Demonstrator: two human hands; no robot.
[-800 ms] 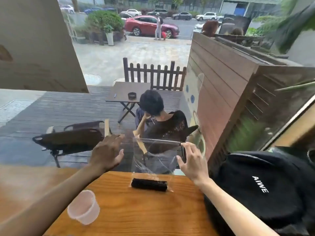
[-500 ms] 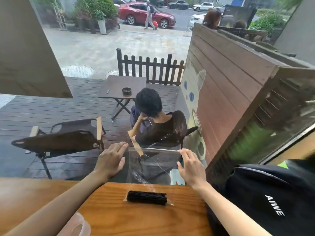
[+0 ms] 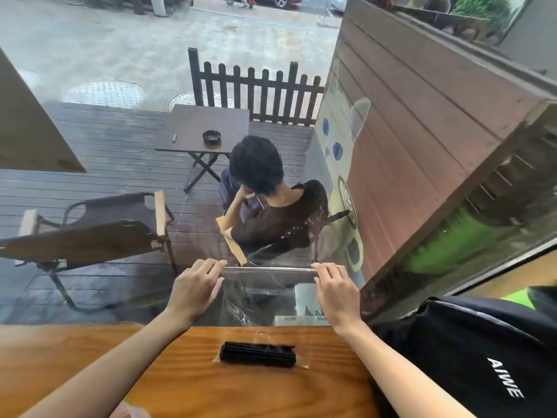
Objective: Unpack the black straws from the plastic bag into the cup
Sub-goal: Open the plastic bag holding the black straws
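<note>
A clear plastic bag (image 3: 265, 297) stands upright on the wooden table (image 3: 211, 387), its top edge held level. My left hand (image 3: 196, 288) pinches the bag's upper left corner. At the upper right corner my right hand (image 3: 336, 292) pinches the same edge. A bundle of black straws (image 3: 257, 354) lies flat in the bottom of the bag on the table. The pale translucent cup (image 3: 132, 413) shows only as a sliver at the bottom edge, under my left forearm.
A black backpack (image 3: 470, 357) with white lettering sits on the table at the right, close to my right forearm. Beyond the table's far edge is a window pane; outside are a seated person, a folding chair and a small table.
My left hand has closed in from the left and taken hold of the bag's top left corner. The camera has tilted down, pushing the cup almost out of view.
</note>
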